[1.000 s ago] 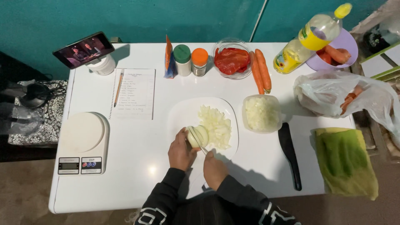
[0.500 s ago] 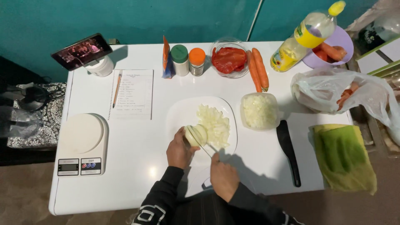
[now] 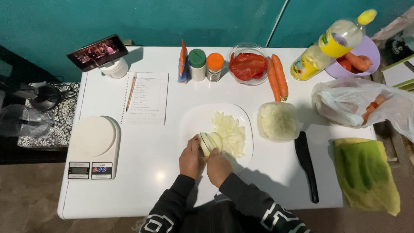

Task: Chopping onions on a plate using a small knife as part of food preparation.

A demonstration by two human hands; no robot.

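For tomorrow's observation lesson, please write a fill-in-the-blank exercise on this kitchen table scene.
1. Both hands, left hand and right hand, hold a sliced ____ on the white cutting board.
2. The two carrots lie beside a bowl of ____ peppers.
3. The pencil lies on the ____.

Missing words: onion; red; notebook

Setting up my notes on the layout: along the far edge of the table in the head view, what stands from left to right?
Phone → green-lidded jar → orange-lidded jar → bowl of red pieces → carrots → oil bottle.
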